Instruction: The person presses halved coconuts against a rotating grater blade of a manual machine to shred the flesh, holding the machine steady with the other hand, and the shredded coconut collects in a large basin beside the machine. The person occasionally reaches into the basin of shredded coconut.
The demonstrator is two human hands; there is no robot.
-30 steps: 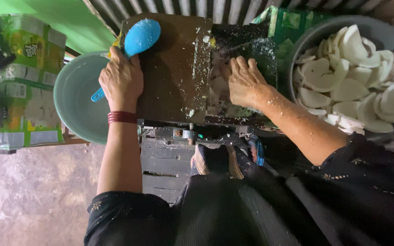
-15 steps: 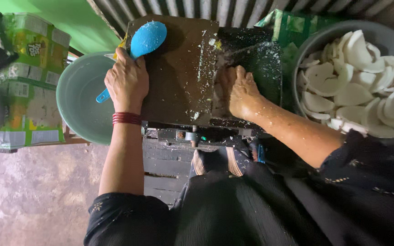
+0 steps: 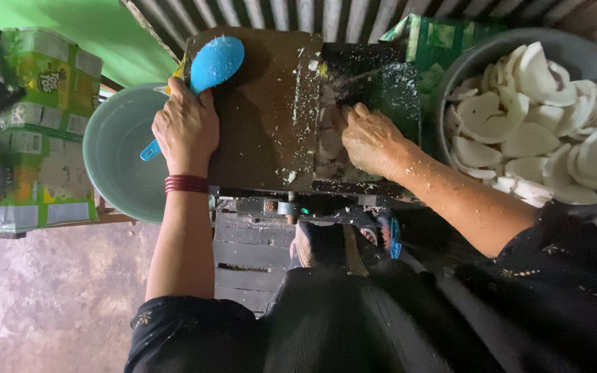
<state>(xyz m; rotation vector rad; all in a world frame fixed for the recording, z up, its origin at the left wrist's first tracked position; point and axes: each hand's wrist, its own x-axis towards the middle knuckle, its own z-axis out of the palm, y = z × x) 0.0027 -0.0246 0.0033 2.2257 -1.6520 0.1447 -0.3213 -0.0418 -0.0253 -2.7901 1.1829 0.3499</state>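
Note:
My left hand (image 3: 186,128) rests on the left edge of a dark metal grating machine (image 3: 264,110) and holds a blue plastic scoop (image 3: 205,72), whose head lies on the machine's top. My right hand (image 3: 367,138) presses down into the machine's feed opening, fingers bent over white coconut pieces (image 3: 329,141); whether it grips one I cannot tell. White shreds are scattered over the machine's top. I wear a red bangle (image 3: 186,184) on the left wrist.
A pale green bowl (image 3: 115,162) stands left of the machine. A large grey basin (image 3: 464,62) at the right holds several white coconut pieces (image 3: 540,124). Green cartons (image 3: 36,131) are stacked at the far left. A corrugated metal wall runs behind. My foot (image 3: 319,242) shows below the machine.
My right hand has moved left and pushed deeper into the feed opening. The left hand and scoop have stayed in place.

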